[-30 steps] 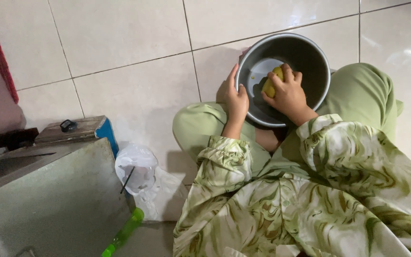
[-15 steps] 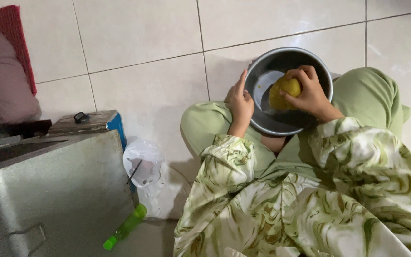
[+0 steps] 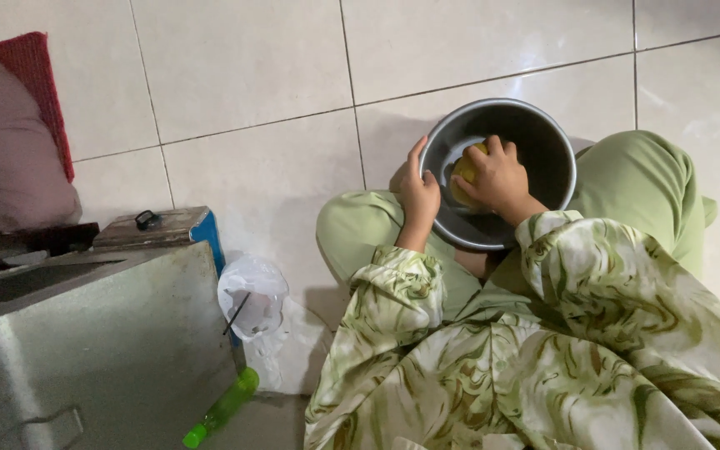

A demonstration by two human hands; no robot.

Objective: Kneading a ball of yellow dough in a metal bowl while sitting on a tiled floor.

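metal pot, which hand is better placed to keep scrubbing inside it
Right. The right hand is inside the metal pot, pressing the yellow sponge; the left hand only grips the rim.

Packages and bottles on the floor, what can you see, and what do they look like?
Plastic bag: crumpled, whitish-clear, beside the metal box.
Green bottle: lying on the floor at the box's lower corner.
Blue-sided tin: flat, rectangular, behind the box.
No signs or screens.

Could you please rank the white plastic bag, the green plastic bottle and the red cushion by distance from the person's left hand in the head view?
From the left hand:
1. White plastic bag, lower left.
2. Green plastic bottle, bottom.
3. Red cushion, far left.
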